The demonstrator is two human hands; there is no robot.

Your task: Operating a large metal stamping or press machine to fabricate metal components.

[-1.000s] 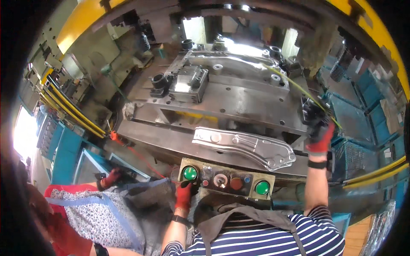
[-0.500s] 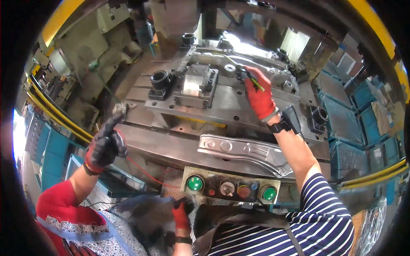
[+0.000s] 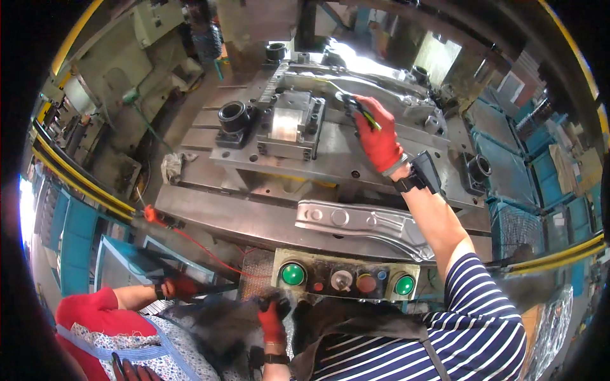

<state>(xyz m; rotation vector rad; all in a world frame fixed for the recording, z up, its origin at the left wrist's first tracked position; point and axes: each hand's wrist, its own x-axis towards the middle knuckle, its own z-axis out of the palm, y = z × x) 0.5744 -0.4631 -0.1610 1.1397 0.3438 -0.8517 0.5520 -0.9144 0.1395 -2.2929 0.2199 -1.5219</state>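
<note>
The chief risk, as I judge it, is to the right hand [image 3: 380, 141], in a red glove with dark fingers; it hangs over the press tooling near the long, shiny, curved steel form [image 3: 391, 94] (whether it touches this I cannot tell); a cycle set off by a knock on the left domed green button [image 3: 293, 274] of the beige-rimmed control box [image 3: 324, 260] could catch it; the left hand [image 3: 272, 320], in a like glove, is just beside that box, with a co-worker's red-gloved hand [image 3: 182, 287] farther left. The silver pressed-metal part with round recesses [image 3: 356, 220] lies along the front of the grey steel press bed [image 3: 241, 216], its right end partly hidden by the bare right forearm [image 3: 438, 219]; a low sweep of that arm might nudge it off the edge.

The right fingers are closed around a slim black and yellow-green tool [image 3: 370, 119]; a loose hold could drop it among the tooling. The right arm reaches forward from the lower right, slanting leftward, a black strap [image 3: 406, 184] at its wrist; the left forearm rises from the lower edge; its dark fingers look bunched, and whether they grip anything I cannot tell.
</note>
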